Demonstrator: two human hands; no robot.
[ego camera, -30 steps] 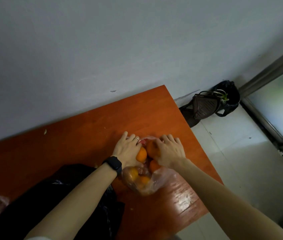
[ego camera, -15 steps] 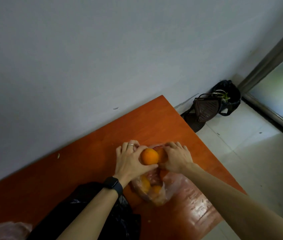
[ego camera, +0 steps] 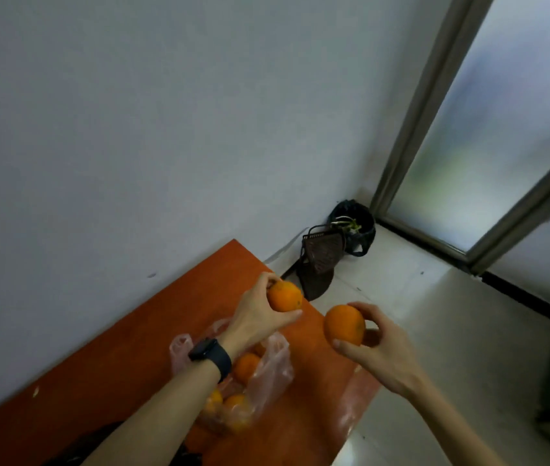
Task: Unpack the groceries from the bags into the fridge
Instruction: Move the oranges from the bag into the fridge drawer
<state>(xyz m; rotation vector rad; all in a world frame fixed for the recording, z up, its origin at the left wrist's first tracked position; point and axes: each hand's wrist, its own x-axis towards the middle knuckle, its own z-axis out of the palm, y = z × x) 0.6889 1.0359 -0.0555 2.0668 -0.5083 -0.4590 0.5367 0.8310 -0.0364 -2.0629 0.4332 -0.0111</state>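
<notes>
Each grip is closed round one orange. The left grip (ego camera: 253,319) curls its fingers over the top and its thumb under a smaller orange (ego camera: 284,296). The right grip (ego camera: 381,348) cups a larger orange (ego camera: 344,325) from the right, with the thumb beneath and the fingertips over the top. Both fruits are held in the air, clear of the thin clear plastic bag (ego camera: 272,361), which lies slumped on the red-brown counter (ego camera: 125,351) below the left grip and back toward its wrist, where a dark smartwatch (ego camera: 211,353) sits. Several more oranges (ego camera: 246,366) lie loose inside it. The left grip hangs over the counter's far corner, while the right grip is just beside it and out past the counter's edge, above the pale floor tiles. The oranges are round, so no long axis governs how they are held or set down. What the next move most likely turns on is where the fridge stands, and it is not in view, so I cannot tell which way it lies from either grip. The left grip is the nearer one to the bag for a later pick. Beyond both grips, a dark woven basket (ego camera: 320,260) and a black bin bag (ego camera: 356,227) stand in the floor corner.
</notes>
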